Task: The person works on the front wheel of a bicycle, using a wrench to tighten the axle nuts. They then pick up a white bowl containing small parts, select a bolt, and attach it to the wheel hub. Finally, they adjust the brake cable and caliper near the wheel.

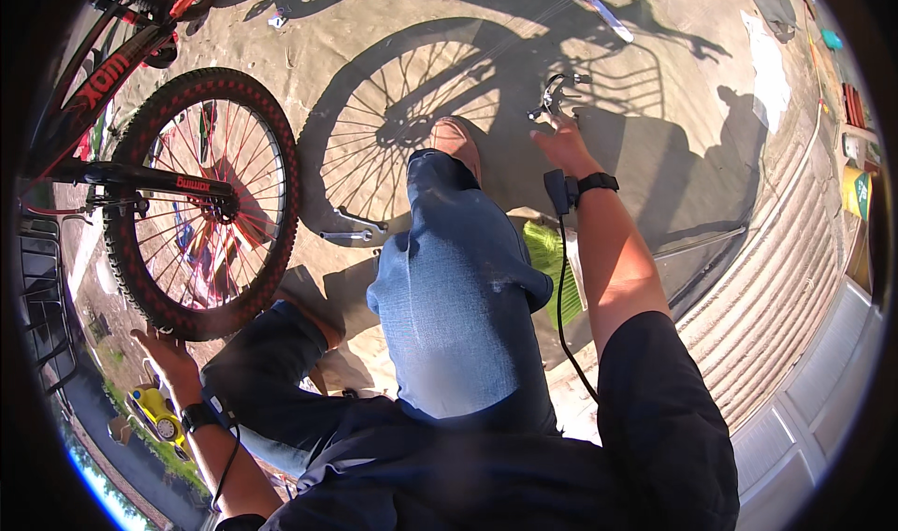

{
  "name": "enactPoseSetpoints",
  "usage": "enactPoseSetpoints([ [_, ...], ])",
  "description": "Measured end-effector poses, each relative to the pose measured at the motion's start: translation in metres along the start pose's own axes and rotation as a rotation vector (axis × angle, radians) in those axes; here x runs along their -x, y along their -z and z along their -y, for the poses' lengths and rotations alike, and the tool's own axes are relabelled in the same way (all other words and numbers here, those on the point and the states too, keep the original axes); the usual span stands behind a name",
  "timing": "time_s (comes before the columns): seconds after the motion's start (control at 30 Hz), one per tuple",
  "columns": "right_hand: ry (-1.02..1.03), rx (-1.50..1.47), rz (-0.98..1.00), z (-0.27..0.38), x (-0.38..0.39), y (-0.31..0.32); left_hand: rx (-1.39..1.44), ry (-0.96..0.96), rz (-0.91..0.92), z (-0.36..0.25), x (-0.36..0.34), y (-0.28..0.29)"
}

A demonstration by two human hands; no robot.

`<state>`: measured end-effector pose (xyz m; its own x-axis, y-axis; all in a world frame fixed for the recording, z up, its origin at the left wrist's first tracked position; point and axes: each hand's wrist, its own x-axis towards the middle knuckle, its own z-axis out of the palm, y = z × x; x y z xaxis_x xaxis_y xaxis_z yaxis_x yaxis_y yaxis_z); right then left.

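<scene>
At the left stands a mountain bike with a black fork; its front wheel has a knobby black and red tire and red spokes. My left hand is at the bottom of this tire, with fingers spread and the palm close to the tread. Out in front on the right, my right hand reaches down to a silver and black metal part resembling a bicycle brake caliper. My fingertips meet its near end, and their grip is partly hidden. Beside my shoe, silver wrenches lie on the ground.
A green bristly thing lies by my right knee. Farther off are a white and blue strip and a white sheet. Ridged steps run along the right. A yellow toy car sits behind my left hand.
</scene>
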<state>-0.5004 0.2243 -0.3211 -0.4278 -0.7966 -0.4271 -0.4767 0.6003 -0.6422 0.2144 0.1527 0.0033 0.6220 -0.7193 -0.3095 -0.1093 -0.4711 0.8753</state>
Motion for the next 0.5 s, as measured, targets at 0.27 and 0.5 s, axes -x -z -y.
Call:
enactPoseSetpoints([
  [0.27, 0.095, -0.016, -0.030, -0.014, -0.056, -0.024, 0.033, 0.062, -0.096, 0.003, -0.013, 0.006],
  [0.5, 0.049, -0.119, -0.188, -0.038, -0.052, -0.034, 0.024, 0.018, 0.014, 0.006, -0.004, 0.002],
])
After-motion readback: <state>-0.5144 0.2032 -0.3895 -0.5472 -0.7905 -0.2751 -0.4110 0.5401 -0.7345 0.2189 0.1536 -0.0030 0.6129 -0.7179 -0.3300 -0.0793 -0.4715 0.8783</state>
